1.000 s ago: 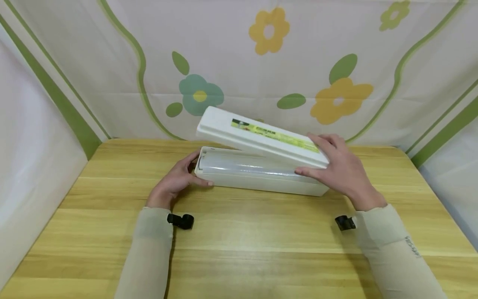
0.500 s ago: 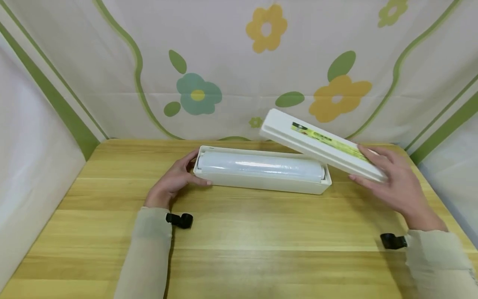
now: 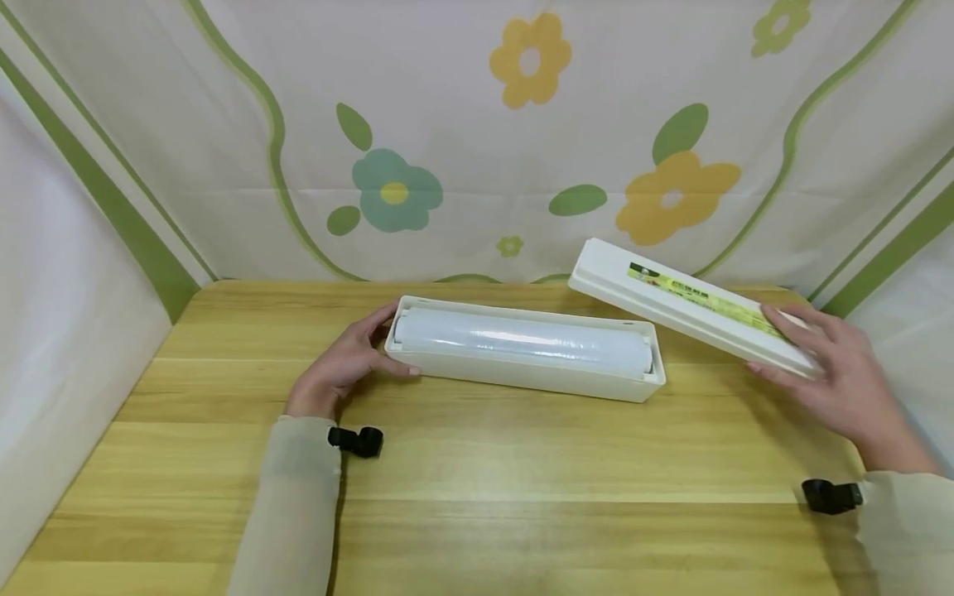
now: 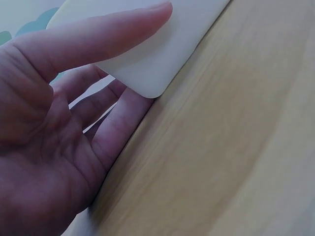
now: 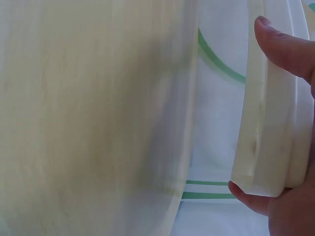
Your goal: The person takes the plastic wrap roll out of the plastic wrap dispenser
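Student: Where do the principal parts lie?

Tutor: Centre of the frame, on the worktop (image 3: 477, 513): a long white box (image 3: 522, 379), lidless, with a roll of plastic wrap (image 3: 522, 341) seated lengthwise inside. Right of centre: the lid (image 3: 663, 304), slanted, its left end toward the upper middle, its printed label (image 3: 704, 300) facing up.

Student: And the hands?

Tutor: Left hand (image 3: 344, 364), left of centre: partly closed about the box's left end, thumb (image 4: 123, 34) along the front wall, fingers around the end. Right hand (image 3: 845, 377), at the right margin: closed across the lid's right end, thumb on one long edge, fingers over the other. The lid obscures part of that grasp in the right wrist view, so how many fingers bear on it cannot be told.

Student: How should these handle?

Tutor: The lid is probably light, stiff, thin-walled plastic, rather smooth; held at one end, it may dip at the other, so its middle edges would give better balance. The box, likely weighted by the roll, is best steadied by its end walls. The wrap is presumably soft and clingy, and easily creased by fingertips.
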A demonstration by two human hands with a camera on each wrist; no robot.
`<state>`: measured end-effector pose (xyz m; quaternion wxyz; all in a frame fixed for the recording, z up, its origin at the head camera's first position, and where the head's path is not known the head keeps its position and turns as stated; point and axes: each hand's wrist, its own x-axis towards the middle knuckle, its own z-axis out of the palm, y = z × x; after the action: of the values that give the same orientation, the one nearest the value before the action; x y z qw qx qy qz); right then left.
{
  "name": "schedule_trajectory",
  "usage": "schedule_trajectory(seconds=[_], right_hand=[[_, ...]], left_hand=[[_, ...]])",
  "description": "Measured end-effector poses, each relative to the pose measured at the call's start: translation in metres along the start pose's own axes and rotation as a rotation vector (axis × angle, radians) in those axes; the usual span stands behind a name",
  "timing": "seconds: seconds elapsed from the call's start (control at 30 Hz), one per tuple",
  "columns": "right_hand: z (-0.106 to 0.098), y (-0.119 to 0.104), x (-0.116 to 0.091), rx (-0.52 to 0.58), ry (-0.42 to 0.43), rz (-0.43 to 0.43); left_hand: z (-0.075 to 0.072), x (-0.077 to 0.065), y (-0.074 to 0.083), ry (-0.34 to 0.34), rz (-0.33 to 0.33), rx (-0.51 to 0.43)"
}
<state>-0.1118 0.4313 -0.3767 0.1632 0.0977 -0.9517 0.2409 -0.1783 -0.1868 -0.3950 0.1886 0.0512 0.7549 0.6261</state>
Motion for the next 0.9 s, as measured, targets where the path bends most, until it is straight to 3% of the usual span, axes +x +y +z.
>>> schedule_trajectory(seconds=[0.27, 0.53, 0.9], right_hand=[[0.007, 0.007, 0.009, -0.021, -0.031, -0.052], [0.015, 0.006, 0.016, 0.017, -0.19, 0.083], [0.018, 0.013, 0.021, 0.08, -0.275, 0.101]], left_hand=[[-0.004, 0.002, 0.0, -0.018, 0.004, -0.001], [-0.001, 0.002, -0.001, -0.027, 0.015, -0.01], [-0.001, 0.003, -0.001, -0.024, 0.014, -0.009]])
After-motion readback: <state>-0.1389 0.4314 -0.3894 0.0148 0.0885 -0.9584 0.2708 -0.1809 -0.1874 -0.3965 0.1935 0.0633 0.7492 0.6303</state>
